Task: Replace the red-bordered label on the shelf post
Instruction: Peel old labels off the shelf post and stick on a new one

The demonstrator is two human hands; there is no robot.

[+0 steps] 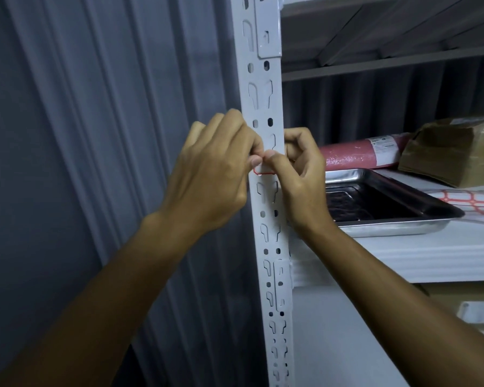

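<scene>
A white perforated shelf post point(263, 101) runs top to bottom through the middle of the view. A small white label with a red border point(264, 170) sits on the post's front face; only its lower edge shows below my fingers. My left hand point(215, 174) comes from the left, its thumb and curled fingers at the label's upper left. My right hand point(299, 169) reaches round the post from the right, thumb tip pressed on the label's top, fingers curled behind the post. The two thumbs meet over the label.
On the white shelf point(403, 255) to the right lie a steel tray point(380, 202), a sheet of red-bordered labels point(472, 202), a pink roll point(366, 155) and a brown wrapped package point(453, 152). A grey corrugated wall point(95, 135) is on the left.
</scene>
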